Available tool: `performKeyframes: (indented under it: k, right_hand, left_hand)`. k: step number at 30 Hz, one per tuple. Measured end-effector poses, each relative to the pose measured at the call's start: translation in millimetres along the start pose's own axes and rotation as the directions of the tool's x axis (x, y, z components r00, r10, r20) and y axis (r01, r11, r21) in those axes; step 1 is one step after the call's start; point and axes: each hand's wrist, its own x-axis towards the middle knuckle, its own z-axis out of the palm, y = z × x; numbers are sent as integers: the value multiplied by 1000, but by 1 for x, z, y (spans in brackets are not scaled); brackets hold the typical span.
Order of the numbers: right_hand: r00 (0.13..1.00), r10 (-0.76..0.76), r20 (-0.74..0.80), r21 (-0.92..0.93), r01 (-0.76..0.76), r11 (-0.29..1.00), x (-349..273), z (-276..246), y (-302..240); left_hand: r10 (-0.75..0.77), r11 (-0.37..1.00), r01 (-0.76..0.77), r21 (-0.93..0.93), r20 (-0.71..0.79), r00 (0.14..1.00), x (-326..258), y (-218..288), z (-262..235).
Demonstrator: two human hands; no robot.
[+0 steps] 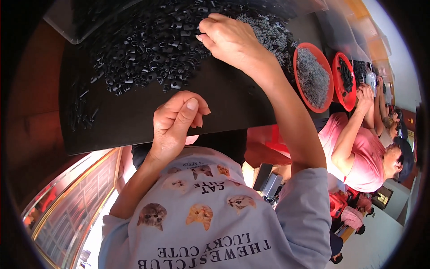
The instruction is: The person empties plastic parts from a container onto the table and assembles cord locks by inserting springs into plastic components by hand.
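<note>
Over the near edge of the dark table, my left hand (175, 117) is closed, thumb pressed across the curled fingers. Anything inside it is hidden. My right hand (227, 39) reaches out to the far side of the table, its fingers bent and drawn together at the pile of small black tube-like plastic pieces (148, 56). Its fingertips are partly hidden, so I cannot make out what they pinch. Beside that hand, to the right, spreads a heap of small grey metal-looking parts (268, 33).
Two red bowls stand to the right: one of grey small parts (313, 80), one with black pieces (346, 78). Thin black sticks (83, 110) lie at the table's left. A clear plastic bin (74, 38) is at the far left. A person in pink (354, 152) works on the right.
</note>
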Motion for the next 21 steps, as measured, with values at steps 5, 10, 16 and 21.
performKeyframes:
  k: [5, 10, 16, 21]
  right_hand:
    - [992, 53, -115, 469, 8, 883, -22, -20, -16]
    - [993, -17, -116, 650, 89, 755, -64, -22, -36]
    - [985, 84, -148, 759, 59, 648, -85, -20, -56]
    - [987, 75, -144, 788, 69, 611, -89, -20, -60]
  left_hand:
    - [-12, 999, 13, -43, 19, 1000, 0, -4, -4]
    - [-31, 999, 29, -45, -49, 998, 6, 3, 4]
    - [-19, 1000, 19, -21, 20, 1000, 3, -3, 0]
    - [-5, 1000, 5, 12, 9, 1000, 2, -4, 1]
